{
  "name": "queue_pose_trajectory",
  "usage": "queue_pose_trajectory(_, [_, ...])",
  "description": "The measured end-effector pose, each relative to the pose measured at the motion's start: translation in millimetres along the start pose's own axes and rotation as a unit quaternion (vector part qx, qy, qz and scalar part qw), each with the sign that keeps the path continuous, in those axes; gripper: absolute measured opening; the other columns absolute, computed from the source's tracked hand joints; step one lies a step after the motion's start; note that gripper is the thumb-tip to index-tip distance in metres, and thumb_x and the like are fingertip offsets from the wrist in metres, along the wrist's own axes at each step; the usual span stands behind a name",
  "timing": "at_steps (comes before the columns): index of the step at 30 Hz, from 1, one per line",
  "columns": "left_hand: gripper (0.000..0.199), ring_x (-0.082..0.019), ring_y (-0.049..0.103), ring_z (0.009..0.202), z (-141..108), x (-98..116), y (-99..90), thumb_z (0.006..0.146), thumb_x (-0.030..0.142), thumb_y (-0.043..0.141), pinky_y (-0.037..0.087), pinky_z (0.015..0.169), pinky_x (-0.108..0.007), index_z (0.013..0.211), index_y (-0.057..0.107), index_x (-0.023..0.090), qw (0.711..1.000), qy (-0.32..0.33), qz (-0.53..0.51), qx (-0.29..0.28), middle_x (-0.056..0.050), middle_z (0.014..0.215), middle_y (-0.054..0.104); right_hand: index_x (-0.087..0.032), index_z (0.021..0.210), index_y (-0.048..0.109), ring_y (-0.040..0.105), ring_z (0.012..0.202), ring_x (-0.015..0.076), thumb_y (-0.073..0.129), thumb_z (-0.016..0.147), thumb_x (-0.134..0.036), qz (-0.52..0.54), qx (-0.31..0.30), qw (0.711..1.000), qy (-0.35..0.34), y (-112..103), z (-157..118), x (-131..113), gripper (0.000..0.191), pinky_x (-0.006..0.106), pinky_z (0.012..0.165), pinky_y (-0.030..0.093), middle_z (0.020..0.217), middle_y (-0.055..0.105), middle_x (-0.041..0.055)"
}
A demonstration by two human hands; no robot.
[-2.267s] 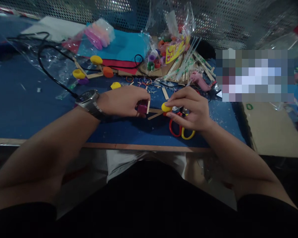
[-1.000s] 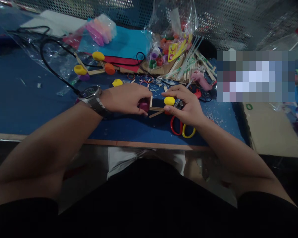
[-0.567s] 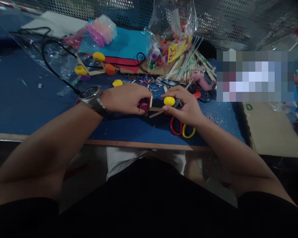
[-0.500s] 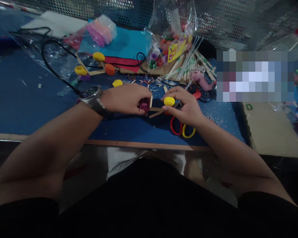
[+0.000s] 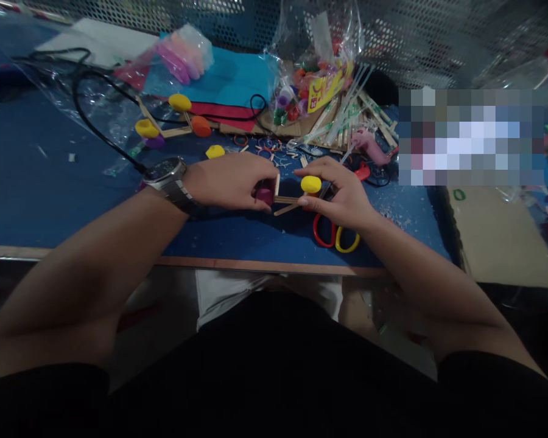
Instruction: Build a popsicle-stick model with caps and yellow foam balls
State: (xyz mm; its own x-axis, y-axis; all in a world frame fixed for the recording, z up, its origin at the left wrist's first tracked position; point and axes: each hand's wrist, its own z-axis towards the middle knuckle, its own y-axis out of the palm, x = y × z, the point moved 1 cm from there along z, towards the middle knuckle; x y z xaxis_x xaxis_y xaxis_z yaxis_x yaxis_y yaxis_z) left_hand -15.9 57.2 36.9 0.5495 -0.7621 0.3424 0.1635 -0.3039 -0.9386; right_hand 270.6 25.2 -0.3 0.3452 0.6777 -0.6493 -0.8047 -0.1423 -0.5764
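Note:
My left hand (image 5: 237,181), with a watch on the wrist, is curled round a purple cap (image 5: 265,193) at one end of a small wooden-stick frame (image 5: 287,199). At the other end of the frame, my right hand (image 5: 335,191) holds it between thumb and fingers, beside a yellow cap (image 5: 311,184). An orange piece shows partly under that cap. One loose-looking stick slants below the frame. Scissors with a red and a yellow handle loop (image 5: 347,240) lie under my right hand.
Another stick frame with caps (image 5: 176,131) stands behind my left wrist, near a black cable (image 5: 105,146). A yellow cap (image 5: 215,152), a bag of caps (image 5: 319,79), a pink glue gun (image 5: 369,146), wooden sticks and scraps lie beyond. Cardboard (image 5: 502,237) is at right.
The fingers of my left hand have loosened slightly round the purple cap. The view has shifted a little; otherwise both hands and the frame stay in place.

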Motion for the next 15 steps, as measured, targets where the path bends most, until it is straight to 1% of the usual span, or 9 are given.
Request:
queue_pose_trajectory(2, [0.024,-0.025,0.076,0.100,-0.2,-1.0,0.4,0.094,0.041,0.085,0.048,0.083,-0.031,0.109,0.080,0.022,1.000,0.000,-0.004,0.003,-0.007,0.112,0.084,-0.032,0.139,0.088,0.080,0.121,0.0333,0.082,0.102,-0.082,0.003,0.009,1.000,-0.004,-1.4,0.7,-2.8,0.063,0.054,0.109,0.066,0.131,0.086,0.0110])
queue_pose_trajectory(3, [0.024,-0.025,0.077,0.101,-0.3,-1.3,0.5,0.095,0.041,0.085,0.049,0.084,-0.031,0.110,0.081,0.023,1.000,0.001,-0.006,0.002,-0.007,0.112,0.085,-0.033,0.140,0.088,0.081,0.121,0.0329,0.078,0.105,-0.081,0.005,0.012,1.000,-0.004,-2.0,1.0,-4.2,0.061,0.054,0.109,0.066,0.131,0.086,0.0106])
queue_pose_trajectory(5, [0.023,-0.025,0.077,0.102,-0.5,-1.5,0.4,0.095,0.040,0.083,0.050,0.085,-0.030,0.110,0.081,0.023,1.000,0.001,-0.007,0.000,-0.006,0.112,0.085,-0.032,0.134,0.090,0.082,0.119,0.0320,0.076,0.108,-0.080,0.010,0.009,1.000,-0.004,-2.7,1.5,-6.4,0.056,0.054,0.110,0.066,0.128,0.088,0.0101])
queue_pose_trajectory(8, [0.021,-0.024,0.077,0.099,-0.7,-0.8,-0.2,0.095,0.040,0.082,0.049,0.083,-0.030,0.108,0.081,0.023,1.000,0.002,-0.006,-0.001,-0.006,0.109,0.084,-0.030,0.124,0.093,0.083,0.116,0.0319,0.080,0.105,-0.081,0.015,-0.004,1.000,-0.002,-3.0,1.6,-7.2,0.055,0.054,0.113,0.065,0.122,0.090,0.0102])
queue_pose_trajectory(10, [0.020,-0.024,0.077,0.099,-0.8,-0.2,-0.5,0.095,0.039,0.082,0.049,0.083,-0.030,0.107,0.080,0.022,1.000,-0.001,-0.008,0.000,-0.005,0.109,0.084,-0.030,0.122,0.093,0.083,0.115,0.0319,0.081,0.104,-0.081,0.014,-0.008,1.000,0.000,-2.9,1.4,-6.3,0.055,0.054,0.114,0.064,0.120,0.090,0.0099])
queue_pose_trajectory(15, [0.021,-0.025,0.076,0.100,-0.5,0.3,-0.3,0.094,0.039,0.083,0.050,0.085,-0.031,0.107,0.079,0.023,1.000,-0.003,-0.012,0.000,-0.006,0.109,0.083,-0.030,0.131,0.092,0.083,0.118,0.0328,0.083,0.104,-0.079,0.012,0.012,1.000,-0.009,-2.9,0.9,-3.9,0.057,0.054,0.112,0.065,0.126,0.090,0.0110])
